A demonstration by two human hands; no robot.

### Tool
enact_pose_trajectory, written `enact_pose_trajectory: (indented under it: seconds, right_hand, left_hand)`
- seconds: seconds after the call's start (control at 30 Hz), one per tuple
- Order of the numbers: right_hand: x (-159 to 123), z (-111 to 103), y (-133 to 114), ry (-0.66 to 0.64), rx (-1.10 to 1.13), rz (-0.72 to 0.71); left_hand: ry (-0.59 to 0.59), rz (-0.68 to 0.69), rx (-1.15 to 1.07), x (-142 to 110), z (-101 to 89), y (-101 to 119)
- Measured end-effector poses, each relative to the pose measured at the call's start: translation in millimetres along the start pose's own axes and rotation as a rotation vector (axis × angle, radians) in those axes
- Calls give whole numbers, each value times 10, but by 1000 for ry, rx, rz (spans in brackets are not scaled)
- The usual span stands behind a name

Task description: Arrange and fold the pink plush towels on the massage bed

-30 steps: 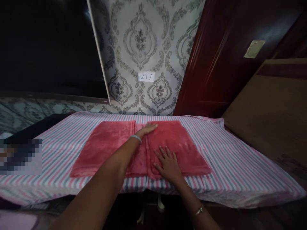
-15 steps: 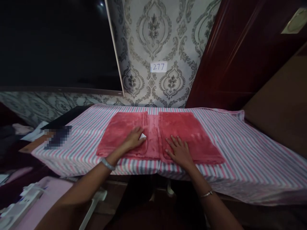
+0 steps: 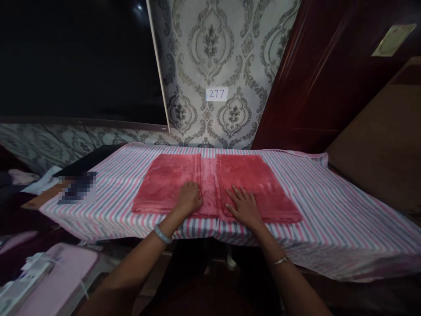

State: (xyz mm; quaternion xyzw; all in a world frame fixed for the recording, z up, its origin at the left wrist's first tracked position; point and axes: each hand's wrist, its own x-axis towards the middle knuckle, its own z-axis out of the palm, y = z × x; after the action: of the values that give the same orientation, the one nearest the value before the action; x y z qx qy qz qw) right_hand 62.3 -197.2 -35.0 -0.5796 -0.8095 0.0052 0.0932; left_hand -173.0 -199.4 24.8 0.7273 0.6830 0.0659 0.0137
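Observation:
A red plush blanket (image 3: 241, 169) lies on a striped cloth, its two sides folded inward in thick panels. A paler strip of it shows between the panels. My left hand (image 3: 190, 198) rests on the inner edge of the left panel, fingers curled together. A trace of something small and white shows at its fingers, mostly hidden. On the right panel my right hand (image 3: 245, 208) lies flat near the inner edge, palm down, fingers spread and holding nothing.
The striped cloth (image 3: 329, 210) covers the table and hangs over its front edge. A large dark screen (image 3: 82, 61) is at the left. White power strips (image 3: 29, 276) lie on a pink surface (image 3: 62, 281) at lower left. A paper marked 277 (image 3: 216, 94) is on the wall.
My left hand has moved slightly toward me and right, its fingers curling in. The white thing at its thumb is now almost covered. My right hand stays flat on the right panel.

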Motion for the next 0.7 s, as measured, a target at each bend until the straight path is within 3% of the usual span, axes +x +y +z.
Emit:
enact_pose_trajectory:
  seconds: [0.3, 0.5, 0.6, 0.7]
  right_hand:
    - [8, 4, -11, -6, 24, 11]
    - [12, 15, -27, 20, 22, 7]
    - [17, 20, -18, 15, 21, -3]
    - [36, 19, 22, -3, 33, 0]
  left_hand:
    - [-28, -81, -74, 217, -93, -185]
    - [-51, 85, -151, 134, -49, -198]
    - [45, 114, -300, 162, -102, -398]
    - [216, -2, -293, 190, -255, -807]
